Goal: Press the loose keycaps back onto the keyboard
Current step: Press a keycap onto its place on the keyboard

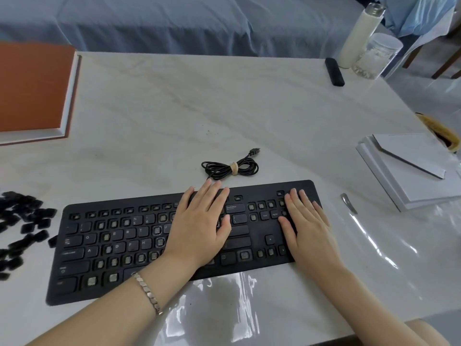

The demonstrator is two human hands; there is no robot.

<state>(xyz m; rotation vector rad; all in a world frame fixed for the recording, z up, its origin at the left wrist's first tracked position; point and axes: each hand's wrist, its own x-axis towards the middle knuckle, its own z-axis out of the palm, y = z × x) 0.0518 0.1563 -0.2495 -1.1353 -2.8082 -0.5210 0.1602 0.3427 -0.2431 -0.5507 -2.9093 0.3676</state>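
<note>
Both flat and empty, my left grip (199,223) and right grip (308,221) rest on the keyboard (262,188); loose keycaps (31,228) lie leftward, nearer the left.

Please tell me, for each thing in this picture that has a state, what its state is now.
keyboard: flat on the table, many keycaps missing.
loose keycaps: heaped on the table left of the keyboard, none held.
left hand: open, flat on the keyboard's middle.
right hand: open, flat on its right end.
cable: coiled, tied, unplugged.
bottle: upright, capped.
orange book: closed.
</note>
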